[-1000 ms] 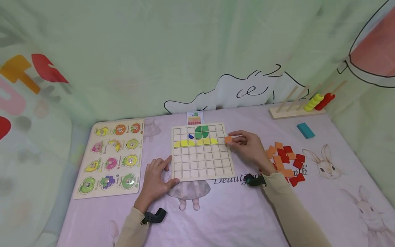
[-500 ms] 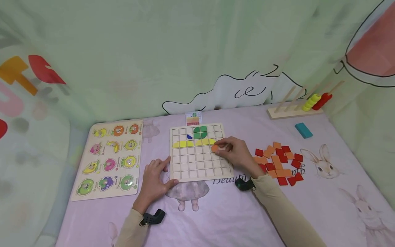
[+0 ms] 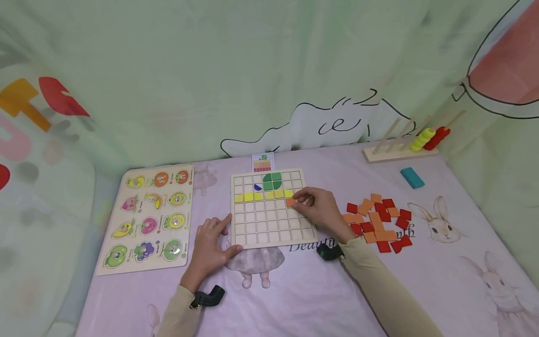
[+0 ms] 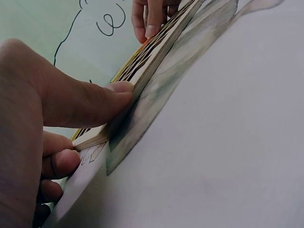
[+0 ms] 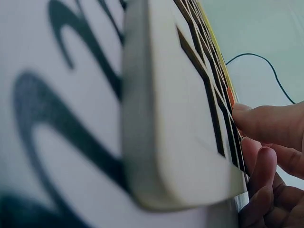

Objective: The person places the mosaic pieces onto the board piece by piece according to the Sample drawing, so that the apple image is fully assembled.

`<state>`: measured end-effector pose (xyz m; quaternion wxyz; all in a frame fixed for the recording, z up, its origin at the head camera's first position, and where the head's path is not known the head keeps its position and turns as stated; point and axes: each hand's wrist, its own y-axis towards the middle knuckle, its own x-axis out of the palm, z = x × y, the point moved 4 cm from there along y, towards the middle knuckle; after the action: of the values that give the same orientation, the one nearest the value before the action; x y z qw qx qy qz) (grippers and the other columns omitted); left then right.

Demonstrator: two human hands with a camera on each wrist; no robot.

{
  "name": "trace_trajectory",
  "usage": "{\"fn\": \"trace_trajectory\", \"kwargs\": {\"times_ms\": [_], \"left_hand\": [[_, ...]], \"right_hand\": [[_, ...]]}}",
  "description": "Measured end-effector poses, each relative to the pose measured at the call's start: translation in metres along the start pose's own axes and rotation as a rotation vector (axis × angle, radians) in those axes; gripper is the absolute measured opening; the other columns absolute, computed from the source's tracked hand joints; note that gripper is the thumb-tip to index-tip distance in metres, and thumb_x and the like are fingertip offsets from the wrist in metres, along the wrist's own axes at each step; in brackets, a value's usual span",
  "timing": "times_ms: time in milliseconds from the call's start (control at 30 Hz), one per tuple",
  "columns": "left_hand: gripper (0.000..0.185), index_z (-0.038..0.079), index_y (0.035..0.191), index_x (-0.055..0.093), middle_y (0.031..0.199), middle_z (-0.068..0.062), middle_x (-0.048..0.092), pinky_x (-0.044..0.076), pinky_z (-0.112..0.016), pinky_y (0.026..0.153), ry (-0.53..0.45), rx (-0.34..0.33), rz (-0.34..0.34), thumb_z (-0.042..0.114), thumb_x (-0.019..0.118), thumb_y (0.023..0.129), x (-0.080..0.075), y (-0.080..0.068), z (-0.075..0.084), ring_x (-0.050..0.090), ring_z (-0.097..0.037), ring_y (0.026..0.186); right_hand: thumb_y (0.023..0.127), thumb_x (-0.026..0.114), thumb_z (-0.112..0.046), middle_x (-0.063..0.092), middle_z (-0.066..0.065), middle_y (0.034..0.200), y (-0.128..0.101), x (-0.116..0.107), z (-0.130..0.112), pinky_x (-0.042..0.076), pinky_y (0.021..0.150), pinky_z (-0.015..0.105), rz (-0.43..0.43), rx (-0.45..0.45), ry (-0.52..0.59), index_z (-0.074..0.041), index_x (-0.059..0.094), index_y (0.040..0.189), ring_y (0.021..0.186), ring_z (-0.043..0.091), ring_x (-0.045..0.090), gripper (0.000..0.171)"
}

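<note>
A wooden grid board (image 3: 260, 230) lies on the cloth. Green pieces (image 3: 272, 181), a blue piece (image 3: 258, 187) and a row of yellow pieces (image 3: 249, 196) sit in its upper cells. My left hand (image 3: 209, 242) holds the near left corner, thumb on the near edge and fingers at the left side. An orange square tile (image 3: 290, 202) lies at a cell below the right end of the yellow row. With thumb and index fingertips, my right hand (image 3: 321, 208) pinches this tile at its right side. In the right wrist view, only the tile's orange edge shows beside the thumb.
Loose orange and red tiles (image 3: 383, 232) lie right of the board. Behind it is a small pattern card (image 3: 263, 162). A fruit puzzle board (image 3: 141, 193) is at left. A teal block (image 3: 412, 178) and a peg stand (image 3: 379, 155) with yellow and red beads are at back right.
My right hand has carried the orange tile left from the board's right edge to the cell below the yellow row, and over the last half second barely moved. The left hand stays at the corner.
</note>
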<state>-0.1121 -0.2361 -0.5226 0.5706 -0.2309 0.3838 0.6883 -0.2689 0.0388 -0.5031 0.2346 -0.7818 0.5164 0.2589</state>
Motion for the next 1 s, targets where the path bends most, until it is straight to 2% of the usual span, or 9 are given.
{"fn": "trace_trajectory", "kwargs": {"times_ms": [233, 333, 433, 633, 767, 833, 1000], "left_hand": [[0.084, -0.003, 0.140, 0.066, 0.085, 0.001, 0.054, 0.030, -0.036, 0.078, -0.006, 0.020, 0.028, 0.031, 0.093, 0.069, 0.002, 0.001, 0.001, 0.041, -0.014, 0.084], [0.086, -0.002, 0.141, 0.065, 0.085, 0.002, 0.053, 0.030, -0.035, 0.079, -0.011, 0.010, 0.015, 0.032, 0.093, 0.068, 0.004, 0.001, 0.002, 0.040, -0.014, 0.084], [0.087, -0.002, 0.143, 0.064, 0.086, 0.003, 0.053, 0.030, -0.036, 0.079, -0.014, -0.007, -0.004, 0.033, 0.093, 0.068, 0.005, 0.001, 0.002, 0.040, -0.015, 0.084], [0.086, -0.001, 0.143, 0.064, 0.087, 0.003, 0.053, 0.031, -0.036, 0.080, 0.003, -0.025, -0.022, 0.033, 0.092, 0.069, 0.006, 0.000, 0.003, 0.042, -0.016, 0.086], [0.087, -0.001, 0.143, 0.064, 0.086, 0.003, 0.053, 0.031, -0.037, 0.080, 0.013, -0.024, -0.016, 0.034, 0.092, 0.068, 0.005, -0.001, 0.001, 0.042, -0.016, 0.086], [0.087, -0.001, 0.142, 0.065, 0.086, 0.003, 0.052, 0.031, -0.037, 0.080, 0.017, -0.019, -0.008, 0.034, 0.092, 0.067, 0.004, -0.001, 0.001, 0.042, -0.016, 0.085], [0.087, -0.002, 0.141, 0.065, 0.085, 0.003, 0.053, 0.032, -0.037, 0.079, 0.012, -0.004, 0.004, 0.033, 0.093, 0.067, 0.002, -0.003, 0.000, 0.042, -0.015, 0.085]], "right_hand": [[0.093, 0.083, -0.022, 0.072, 0.008, 0.101, 0.000, -0.010, 0.000, 0.050, 0.072, 0.027, -0.010, -0.017, 0.006, -0.008, 0.077, 0.119, 0.085, 0.023, 0.061, 0.030], [0.095, 0.080, -0.021, 0.073, 0.009, 0.099, -0.003, -0.026, 0.004, 0.049, 0.073, 0.029, -0.003, -0.035, -0.035, -0.007, 0.076, 0.119, 0.085, 0.023, 0.062, 0.028], [0.097, 0.077, -0.021, 0.074, 0.012, 0.102, -0.007, -0.051, 0.013, 0.051, 0.071, 0.031, 0.021, -0.038, -0.132, -0.006, 0.075, 0.121, 0.085, 0.025, 0.064, 0.028], [0.096, 0.077, -0.019, 0.071, 0.024, 0.118, -0.021, -0.112, 0.039, 0.057, 0.080, 0.049, 0.033, 0.098, -0.389, -0.002, 0.068, 0.132, 0.101, 0.039, 0.065, 0.041], [0.093, 0.076, -0.011, 0.066, 0.033, 0.125, -0.030, -0.142, 0.062, 0.058, 0.079, 0.056, 0.011, 0.170, -0.532, 0.005, 0.065, 0.133, 0.110, 0.048, 0.061, 0.044], [0.093, 0.075, -0.007, 0.064, 0.035, 0.126, -0.033, -0.150, 0.073, 0.060, 0.076, 0.054, -0.011, 0.188, -0.557, 0.007, 0.065, 0.132, 0.111, 0.050, 0.060, 0.043], [0.094, 0.073, -0.004, 0.064, 0.035, 0.126, -0.037, -0.157, 0.086, 0.061, 0.074, 0.047, -0.077, 0.210, -0.509, 0.008, 0.063, 0.133, 0.108, 0.048, 0.058, 0.042]]}}
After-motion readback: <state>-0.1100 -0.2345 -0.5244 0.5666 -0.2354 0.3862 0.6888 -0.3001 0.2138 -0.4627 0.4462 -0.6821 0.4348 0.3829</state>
